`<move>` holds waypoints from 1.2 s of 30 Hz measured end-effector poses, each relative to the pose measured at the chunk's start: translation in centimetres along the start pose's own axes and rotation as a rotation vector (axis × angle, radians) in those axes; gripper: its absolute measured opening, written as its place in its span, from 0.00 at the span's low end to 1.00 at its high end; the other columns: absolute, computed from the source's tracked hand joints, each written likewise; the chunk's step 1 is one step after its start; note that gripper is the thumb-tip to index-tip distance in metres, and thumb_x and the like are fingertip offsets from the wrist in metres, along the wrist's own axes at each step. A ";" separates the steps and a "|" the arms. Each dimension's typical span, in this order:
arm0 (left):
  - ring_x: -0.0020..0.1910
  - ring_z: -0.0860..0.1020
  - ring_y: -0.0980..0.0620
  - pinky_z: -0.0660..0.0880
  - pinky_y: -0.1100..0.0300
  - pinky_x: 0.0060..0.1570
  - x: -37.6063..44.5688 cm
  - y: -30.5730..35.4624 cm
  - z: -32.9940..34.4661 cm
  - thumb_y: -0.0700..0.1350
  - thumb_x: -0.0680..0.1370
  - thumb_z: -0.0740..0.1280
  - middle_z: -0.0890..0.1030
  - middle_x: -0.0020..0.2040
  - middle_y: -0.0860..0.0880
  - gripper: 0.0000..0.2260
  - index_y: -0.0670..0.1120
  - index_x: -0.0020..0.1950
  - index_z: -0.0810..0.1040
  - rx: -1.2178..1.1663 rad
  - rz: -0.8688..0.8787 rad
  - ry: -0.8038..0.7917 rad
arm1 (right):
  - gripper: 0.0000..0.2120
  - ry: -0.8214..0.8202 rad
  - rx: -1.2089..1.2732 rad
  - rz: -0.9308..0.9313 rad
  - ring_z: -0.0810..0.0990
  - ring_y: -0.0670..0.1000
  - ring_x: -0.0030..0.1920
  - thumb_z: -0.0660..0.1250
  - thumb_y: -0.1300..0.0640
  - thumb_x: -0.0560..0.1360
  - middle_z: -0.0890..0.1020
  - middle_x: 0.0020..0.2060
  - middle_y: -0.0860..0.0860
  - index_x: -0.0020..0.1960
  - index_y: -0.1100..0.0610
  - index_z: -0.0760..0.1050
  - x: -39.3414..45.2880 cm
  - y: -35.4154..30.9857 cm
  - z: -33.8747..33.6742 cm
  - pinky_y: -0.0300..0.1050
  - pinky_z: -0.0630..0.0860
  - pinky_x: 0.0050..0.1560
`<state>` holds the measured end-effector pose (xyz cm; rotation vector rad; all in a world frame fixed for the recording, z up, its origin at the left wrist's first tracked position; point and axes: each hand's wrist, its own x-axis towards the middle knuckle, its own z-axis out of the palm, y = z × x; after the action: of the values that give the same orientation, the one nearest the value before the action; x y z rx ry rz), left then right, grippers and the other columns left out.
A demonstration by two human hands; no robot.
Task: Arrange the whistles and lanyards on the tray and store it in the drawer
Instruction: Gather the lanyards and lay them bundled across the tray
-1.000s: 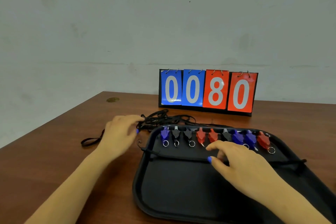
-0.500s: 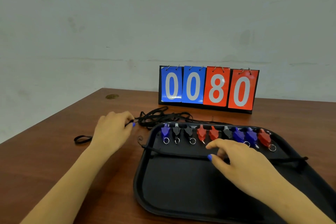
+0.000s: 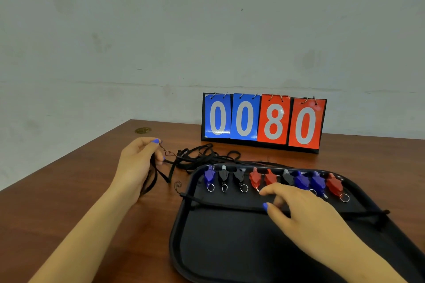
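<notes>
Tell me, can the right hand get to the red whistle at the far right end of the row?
Probably yes. The right hand rests on the tray just in front of the row, and the red whistle lies uncovered to its right, with nothing between them that I can see.

Both forearms are bare, with no sleeves. The left grip [image 3: 138,163] and right grip [image 3: 296,211] wear blue nail polish.
</notes>
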<state>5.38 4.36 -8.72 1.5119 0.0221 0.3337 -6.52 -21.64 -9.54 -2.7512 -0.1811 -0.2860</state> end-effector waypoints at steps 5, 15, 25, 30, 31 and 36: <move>0.40 0.79 0.47 0.76 0.56 0.42 0.5 -0.6 -0.4 0.38 0.79 0.59 0.79 0.43 0.42 0.06 0.40 0.46 0.75 -0.175 -0.112 -0.011 | 0.15 -0.013 0.007 -0.005 0.75 0.37 0.47 0.57 0.45 0.77 0.77 0.42 0.40 0.63 0.39 0.65 0.0 -0.1 0.0 0.35 0.74 0.52; 0.47 0.81 0.38 0.76 0.47 0.48 -0.3 -0.2 0.4 0.42 0.83 0.48 0.78 0.47 0.33 0.06 0.45 0.54 0.64 -0.411 -0.181 -0.030 | 0.15 -0.038 0.001 -0.012 0.74 0.38 0.44 0.57 0.46 0.78 0.75 0.39 0.39 0.65 0.39 0.64 -0.2 -0.4 -0.3 0.34 0.73 0.49; 0.52 0.74 0.54 0.67 0.62 0.46 -1.0 0.1 0.1 0.47 0.78 0.63 0.76 0.56 0.53 0.05 0.52 0.48 0.78 0.305 0.095 -0.040 | 0.15 0.003 0.007 -0.020 0.75 0.39 0.47 0.58 0.45 0.77 0.75 0.42 0.39 0.64 0.39 0.64 -0.3 -0.2 -0.1 0.35 0.74 0.52; 0.28 0.69 0.56 0.67 0.67 0.26 -3.6 2.6 0.7 0.51 0.64 0.75 0.79 0.37 0.52 0.05 0.52 0.37 0.83 -0.159 0.095 -0.300 | 0.19 -0.003 0.253 -0.025 0.75 0.43 0.36 0.64 0.48 0.74 0.72 0.48 0.37 0.62 0.35 0.63 -0.2 -0.7 0.1 0.35 0.76 0.42; 0.26 0.69 0.56 0.67 0.67 0.24 -4.3 2.6 0.9 0.54 0.58 0.78 0.79 0.35 0.51 0.12 0.50 0.36 0.83 -0.227 0.092 -0.399 | 0.22 -0.030 0.355 -0.025 0.76 0.44 0.37 0.66 0.49 0.73 0.72 0.50 0.35 0.61 0.33 0.61 -0.3 -1.1 0.1 0.34 0.76 0.39; 0.30 0.81 0.49 0.78 0.62 0.31 -7.4 2.8 2.3 0.47 0.57 0.80 0.83 0.37 0.43 0.13 0.43 0.36 0.83 -0.341 0.088 -0.837 | 0.34 -0.183 0.750 -0.083 0.81 0.45 0.43 0.72 0.52 0.69 0.73 0.56 0.32 0.61 0.24 0.56 -1.3 -3.1 0.1 0.40 0.80 0.42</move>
<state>-1.76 0.51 -7.24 1.2165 -0.7291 -0.2374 -8.32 -18.87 -8.84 -2.0216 -0.3662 0.0215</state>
